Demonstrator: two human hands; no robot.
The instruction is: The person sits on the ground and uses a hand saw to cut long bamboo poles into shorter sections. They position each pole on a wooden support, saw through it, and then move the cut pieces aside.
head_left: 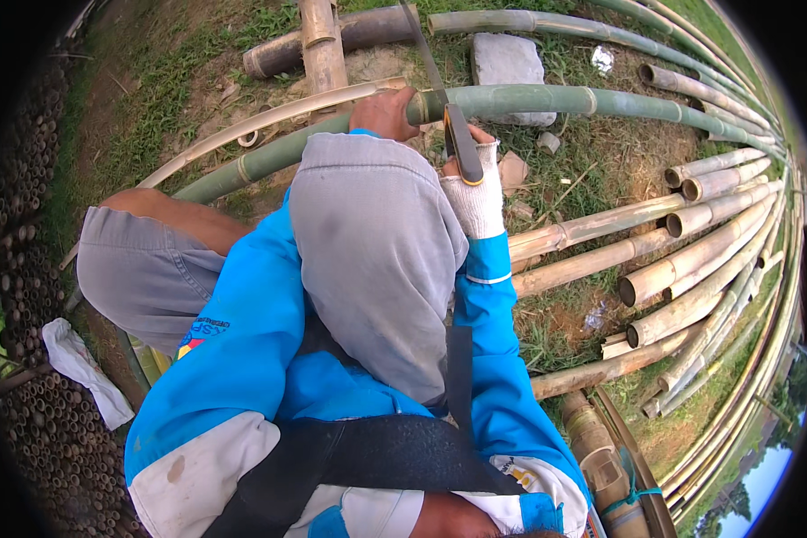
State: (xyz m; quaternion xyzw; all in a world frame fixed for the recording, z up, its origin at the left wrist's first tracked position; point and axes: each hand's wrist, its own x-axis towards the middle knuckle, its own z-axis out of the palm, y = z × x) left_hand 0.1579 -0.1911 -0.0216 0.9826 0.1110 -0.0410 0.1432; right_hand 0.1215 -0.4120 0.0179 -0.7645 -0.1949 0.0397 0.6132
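A long green bamboo pole [529, 99] runs across in front of me, from below my left knee out to the far right. My bare left hand [385, 114] is wrapped over it just beyond my raised knee. In a white knit glove, my right hand [475, 179] grips a handsaw [460, 143] by its dark handle with yellowish edges. Pointing away from me, the narrow saw blade [428, 58] crosses the green pole just right of my left hand. My knee hides part of the pole and of my left wrist. Whether the teeth are in a cut is not visible.
A split bamboo strip [269, 117] lies beside the pole. Past it are a thick brown bamboo piece [368, 36] and a grey stone block [508, 72]. Many cut poles [672, 269] lie at right. A bamboo stack [54, 457] and white sack [85, 372] are at left.
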